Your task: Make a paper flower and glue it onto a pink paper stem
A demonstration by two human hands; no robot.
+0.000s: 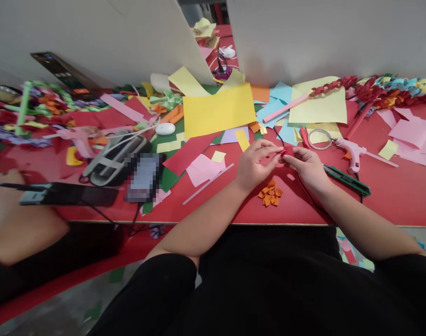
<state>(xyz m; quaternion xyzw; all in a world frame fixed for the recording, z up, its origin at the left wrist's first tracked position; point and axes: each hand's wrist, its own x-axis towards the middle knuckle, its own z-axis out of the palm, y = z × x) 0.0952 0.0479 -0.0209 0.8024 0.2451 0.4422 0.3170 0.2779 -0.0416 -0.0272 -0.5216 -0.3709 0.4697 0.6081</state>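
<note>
Between my two hands is a small piece of red paper [287,151], held up over the red table. My left hand [257,161] pinches its left side with thumb and fingertips. On the other side my right hand [306,165] grips it between thumb and fingers, covering part of it. Just below my hands lies an orange paper flower [270,193] with pointed petals. A green utility knife [348,179] rests right of my right hand, and beyond it is a pink glue gun [355,154] with a glue stick in its back.
Paper sheets cover the back, among them a yellow sheet [220,109] and pink sheets [411,135]. Paper chains [384,91] run along the back right. A phone [143,177], a grey case [117,156] and another person's arm [24,224] are at left. Cables cross the table.
</note>
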